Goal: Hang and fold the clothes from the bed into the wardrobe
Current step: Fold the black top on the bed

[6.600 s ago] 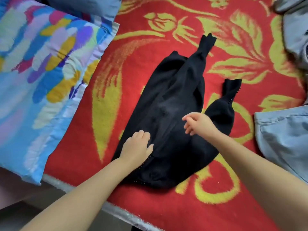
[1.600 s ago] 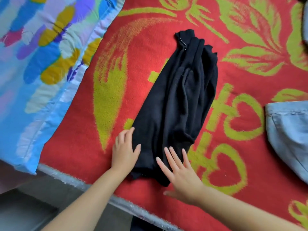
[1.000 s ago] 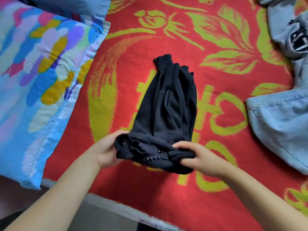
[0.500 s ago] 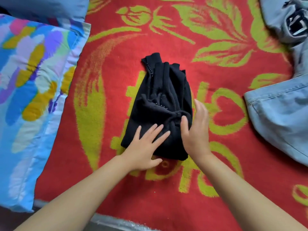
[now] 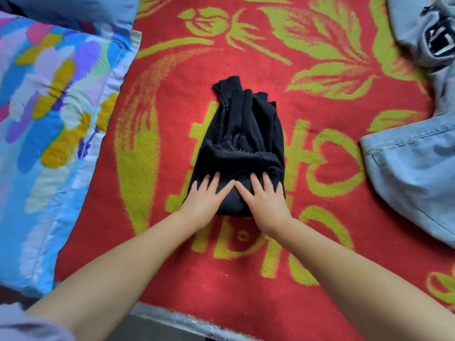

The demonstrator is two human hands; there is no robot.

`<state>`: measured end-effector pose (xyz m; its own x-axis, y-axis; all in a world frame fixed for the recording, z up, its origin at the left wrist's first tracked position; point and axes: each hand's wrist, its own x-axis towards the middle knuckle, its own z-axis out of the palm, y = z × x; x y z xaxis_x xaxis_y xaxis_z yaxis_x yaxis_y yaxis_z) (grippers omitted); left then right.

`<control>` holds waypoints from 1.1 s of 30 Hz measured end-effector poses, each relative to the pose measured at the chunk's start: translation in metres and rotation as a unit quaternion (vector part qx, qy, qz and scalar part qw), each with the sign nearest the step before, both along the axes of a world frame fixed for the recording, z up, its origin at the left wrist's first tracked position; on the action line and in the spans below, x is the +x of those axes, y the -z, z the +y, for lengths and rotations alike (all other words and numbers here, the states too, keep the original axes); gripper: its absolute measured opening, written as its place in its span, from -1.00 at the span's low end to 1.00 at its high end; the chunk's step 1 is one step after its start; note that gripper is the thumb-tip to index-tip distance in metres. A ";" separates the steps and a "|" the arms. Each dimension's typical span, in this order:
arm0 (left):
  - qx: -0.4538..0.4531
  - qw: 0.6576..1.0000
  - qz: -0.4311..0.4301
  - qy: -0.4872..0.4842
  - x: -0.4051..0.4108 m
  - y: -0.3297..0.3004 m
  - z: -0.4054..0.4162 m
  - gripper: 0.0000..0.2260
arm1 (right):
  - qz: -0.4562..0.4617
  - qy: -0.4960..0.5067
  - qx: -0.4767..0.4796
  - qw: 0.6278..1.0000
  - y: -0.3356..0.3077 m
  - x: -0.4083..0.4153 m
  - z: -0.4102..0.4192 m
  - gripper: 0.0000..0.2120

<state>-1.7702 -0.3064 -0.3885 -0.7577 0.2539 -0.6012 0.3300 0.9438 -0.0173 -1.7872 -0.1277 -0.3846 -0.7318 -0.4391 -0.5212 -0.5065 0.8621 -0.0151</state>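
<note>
Both hands flat, fingers straight & spread, pressing near end of folded black garment (image 5: 240,148) mid red blanket (image 5: 283,279): left hand (image 5: 205,199), right hand (image 5: 264,200). Pillow (image 5: 49,119) on left, jeans (image 5: 413,173) on right.

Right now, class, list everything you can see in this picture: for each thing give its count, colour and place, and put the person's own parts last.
Black garment: one, black with a row of small beads, folded, at the middle of the blanket.
Blanket: one, red with yellow-green flowers and hearts, spread under everything.
Pillow: one, blue with many-coloured patches, at the left.
Jeans: one, light blue denim, at the right edge.
Grey top: one, grey-blue with a dark print, top right corner.
Left hand: one, fingers straight, pressing the garment's near end.
Right hand: one, fingers straight, pressing beside the left.
</note>
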 end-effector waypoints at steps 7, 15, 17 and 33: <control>0.115 0.913 -0.390 0.039 -0.001 -0.068 0.027 -0.38 | -0.310 -0.128 -0.035 0.941 -0.066 -0.002 0.034 -0.41; 0.300 0.867 -0.155 -0.366 -0.075 -0.063 -0.032 -0.78 | -0.257 0.163 -0.179 0.936 -0.065 -0.104 0.037 -0.67; 0.286 0.869 0.069 -0.397 -0.080 -0.046 -0.028 -0.61 | -0.077 0.300 -0.228 0.923 -0.049 -0.112 0.034 -0.67; -0.017 0.995 0.098 -0.019 0.023 0.026 0.023 0.14 | 0.052 -0.016 -0.021 0.998 0.018 0.025 0.021 0.01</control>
<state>-1.7473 -0.2838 -0.4142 -0.8702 0.2046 -0.4481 0.2806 0.9536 -0.1094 -1.7618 -0.1069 -0.4024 -0.7663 -0.4828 -0.4239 -0.5347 0.8450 0.0041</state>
